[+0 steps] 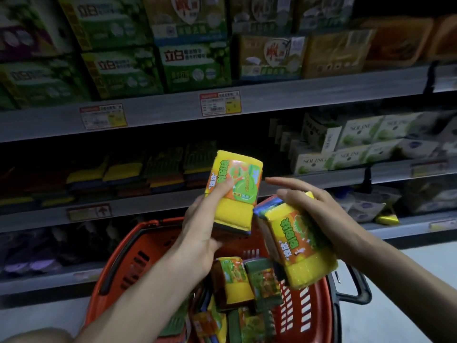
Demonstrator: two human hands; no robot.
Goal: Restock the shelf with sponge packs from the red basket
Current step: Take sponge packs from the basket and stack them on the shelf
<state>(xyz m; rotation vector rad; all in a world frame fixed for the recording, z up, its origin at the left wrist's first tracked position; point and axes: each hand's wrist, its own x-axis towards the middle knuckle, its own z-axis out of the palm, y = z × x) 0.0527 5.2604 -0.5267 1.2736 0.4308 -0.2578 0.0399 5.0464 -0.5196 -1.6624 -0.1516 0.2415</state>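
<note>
sponge packs (123,172) lie stacked on a grey shelf (153,205).

Lighting was dim. The near sponge packs (233,186) showed brightest; recesses of the left shelf (158,205) lay in deep shadow. Far cartons (190,66) were blurred, frame edges bowed.

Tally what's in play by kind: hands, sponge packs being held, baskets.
Hands: 2, left hand and right hand
Sponge packs held: 2, left-hand pack and right-hand pack
Baskets: 1, red basket
Total: 5
Not counted: loose packs in the basket, too jumbled for an exact number.
</note>
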